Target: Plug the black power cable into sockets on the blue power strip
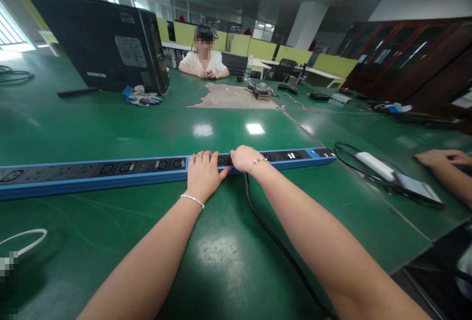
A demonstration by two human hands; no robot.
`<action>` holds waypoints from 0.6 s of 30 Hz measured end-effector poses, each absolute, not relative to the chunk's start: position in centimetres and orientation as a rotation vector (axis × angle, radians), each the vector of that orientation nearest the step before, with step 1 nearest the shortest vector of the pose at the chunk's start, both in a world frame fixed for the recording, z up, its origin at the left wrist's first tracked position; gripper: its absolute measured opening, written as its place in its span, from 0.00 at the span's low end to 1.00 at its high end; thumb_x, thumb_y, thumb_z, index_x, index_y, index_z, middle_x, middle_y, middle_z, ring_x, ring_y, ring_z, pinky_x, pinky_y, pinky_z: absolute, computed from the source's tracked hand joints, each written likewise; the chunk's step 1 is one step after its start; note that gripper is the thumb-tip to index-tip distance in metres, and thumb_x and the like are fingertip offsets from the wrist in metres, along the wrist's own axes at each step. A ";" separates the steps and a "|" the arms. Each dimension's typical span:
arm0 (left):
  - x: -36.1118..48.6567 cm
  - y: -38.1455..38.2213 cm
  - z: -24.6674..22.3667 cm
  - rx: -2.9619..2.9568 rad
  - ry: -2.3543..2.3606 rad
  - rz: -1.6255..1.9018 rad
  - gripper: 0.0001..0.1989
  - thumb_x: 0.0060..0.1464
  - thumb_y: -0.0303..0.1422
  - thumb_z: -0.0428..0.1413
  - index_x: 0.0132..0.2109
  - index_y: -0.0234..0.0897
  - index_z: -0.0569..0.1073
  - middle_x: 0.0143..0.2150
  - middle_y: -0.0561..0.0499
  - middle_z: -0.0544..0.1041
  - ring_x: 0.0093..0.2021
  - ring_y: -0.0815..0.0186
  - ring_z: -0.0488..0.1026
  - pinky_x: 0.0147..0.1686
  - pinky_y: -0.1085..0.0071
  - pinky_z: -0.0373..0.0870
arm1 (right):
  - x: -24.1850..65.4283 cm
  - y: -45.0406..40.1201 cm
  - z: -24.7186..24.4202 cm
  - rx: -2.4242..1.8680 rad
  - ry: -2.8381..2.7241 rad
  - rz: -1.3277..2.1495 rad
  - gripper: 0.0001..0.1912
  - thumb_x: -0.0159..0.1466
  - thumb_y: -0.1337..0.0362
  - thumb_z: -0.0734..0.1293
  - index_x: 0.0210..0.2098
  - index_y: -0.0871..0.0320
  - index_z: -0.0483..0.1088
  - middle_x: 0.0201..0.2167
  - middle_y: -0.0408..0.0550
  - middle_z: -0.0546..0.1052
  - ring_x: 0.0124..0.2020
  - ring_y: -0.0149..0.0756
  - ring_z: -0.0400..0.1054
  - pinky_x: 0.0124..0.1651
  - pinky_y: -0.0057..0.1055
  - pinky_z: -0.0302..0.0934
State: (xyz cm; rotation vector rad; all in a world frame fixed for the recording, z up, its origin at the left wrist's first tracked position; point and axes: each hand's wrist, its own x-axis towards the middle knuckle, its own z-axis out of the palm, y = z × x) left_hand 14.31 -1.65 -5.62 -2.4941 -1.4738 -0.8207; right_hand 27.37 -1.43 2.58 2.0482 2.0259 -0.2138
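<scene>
A black cable [271, 234] rises from the near right to the right hand [246, 159], which is curled closed, apparently about the cable's end; any plug is hidden. Just to its left, the left hand [204, 170] lies palm down, fingers loosely spread over the blue power strip [92, 175], without wrapping around it. The strip lies directly beneath both hands, its long axis running left to right across the tabletop [121, 133]; the right hand is nearer its right end. Beyond lie gloves [142, 96].
</scene>
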 end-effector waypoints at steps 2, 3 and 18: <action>14.3 -1.6 -5.6 -2.493 -1.469 -0.816 0.27 0.55 0.47 0.47 0.54 0.34 0.67 0.52 0.37 0.71 0.54 0.50 0.63 0.54 0.52 0.52 | 27.2 -2.2 1.9 2.116 1.997 -0.211 0.22 0.65 0.63 0.51 0.50 0.64 0.69 0.47 0.64 0.73 0.46 0.45 0.70 0.45 0.35 0.63; 14.3 -1.6 -5.6 -2.493 -1.466 -0.814 0.26 0.55 0.47 0.47 0.54 0.33 0.67 0.52 0.37 0.71 0.54 0.50 0.63 0.54 0.52 0.52 | 27.1 -2.6 1.5 2.178 1.965 -0.210 0.24 0.66 0.62 0.49 0.50 0.65 0.69 0.46 0.65 0.74 0.46 0.44 0.71 0.45 0.34 0.63; 14.3 -1.6 -5.6 -2.498 -1.474 -0.792 0.27 0.57 0.46 0.45 0.55 0.32 0.66 0.52 0.37 0.70 0.54 0.50 0.63 0.54 0.54 0.52 | 26.8 -3.0 0.6 2.399 1.952 -0.279 0.26 0.67 0.59 0.47 0.46 0.64 0.71 0.45 0.64 0.74 0.45 0.45 0.71 0.46 0.36 0.62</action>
